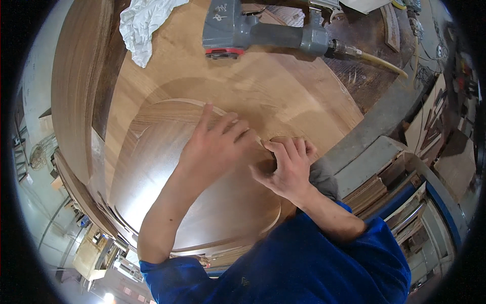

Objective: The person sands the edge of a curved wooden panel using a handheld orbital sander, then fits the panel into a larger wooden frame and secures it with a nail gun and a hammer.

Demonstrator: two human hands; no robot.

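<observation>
A round wooden panel [202, 187] with a glossy brown face lies in front of me, with a thin pale strip [190, 103] running along its far rim. Over the panel, near that rim, is my left hand [215, 144], slightly blurred, its fingers spread and nothing in it. My right hand [288, 169] is at the panel's right rim, with fingers curled over the edge and the thumb on the panel side. What lies under those fingertips is partly hidden. Beneath the panel is a larger light-brown wooden board [243, 83].
A grey pneumatic nail gun [273, 36] lies on the board's far side, joined to a yellowish hose [385, 63]. A crumpled white cloth [144, 25] is at the far left. Curved wooden panels [76, 86] stand at left. At right are stacked wood strips [367, 195] and a blue-edged frame [443, 210].
</observation>
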